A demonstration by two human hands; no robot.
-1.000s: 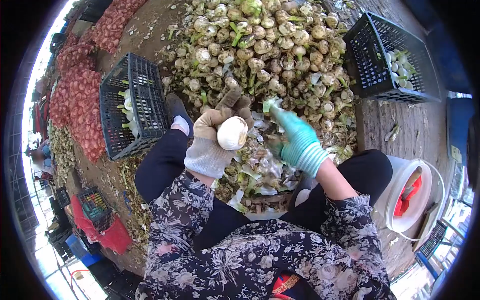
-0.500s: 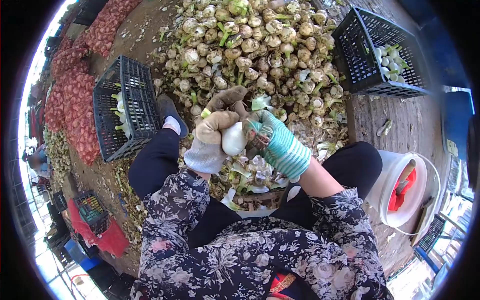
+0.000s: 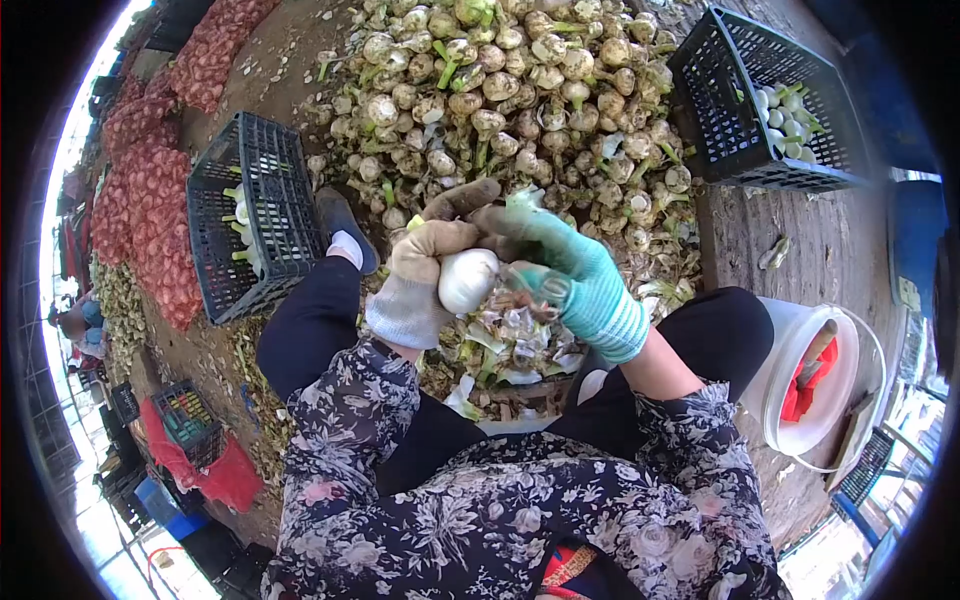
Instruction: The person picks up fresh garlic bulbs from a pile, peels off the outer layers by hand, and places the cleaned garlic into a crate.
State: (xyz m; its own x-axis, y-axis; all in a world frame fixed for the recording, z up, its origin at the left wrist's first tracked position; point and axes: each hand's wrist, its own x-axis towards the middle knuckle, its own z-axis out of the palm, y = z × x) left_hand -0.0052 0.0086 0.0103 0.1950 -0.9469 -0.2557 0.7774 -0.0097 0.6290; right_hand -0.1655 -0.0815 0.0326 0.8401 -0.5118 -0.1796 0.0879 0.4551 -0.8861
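Note:
My left hand (image 3: 425, 265), in a soiled brown and grey glove, is closed around a peeled white bulb (image 3: 467, 281) above the lap. Just to its right, my right hand (image 3: 575, 275) wears a green glove with white stripes at the cuff. Its fingers are curled beside the bulb and blurred, with brownish skin scraps near the fingertips; whether it grips anything is unclear. Beyond both hands lies a large heap of unpeeled, dirt-marked bulbs (image 3: 500, 100). Loose peelings (image 3: 500, 350) cover the ground below the hands.
A black crate (image 3: 250, 215) with white bulbs stands left, another crate (image 3: 760, 110) at upper right. At right is a white bucket (image 3: 790, 400) holding a red cloth (image 3: 800, 395) and a handled tool. Red mesh sacks (image 3: 160, 230) line the left. A person (image 3: 80, 325) is at far left.
My right hand has moved slightly right, away from the bulb, and its fingers have loosened. More of the bulb shows, still in my left hand.

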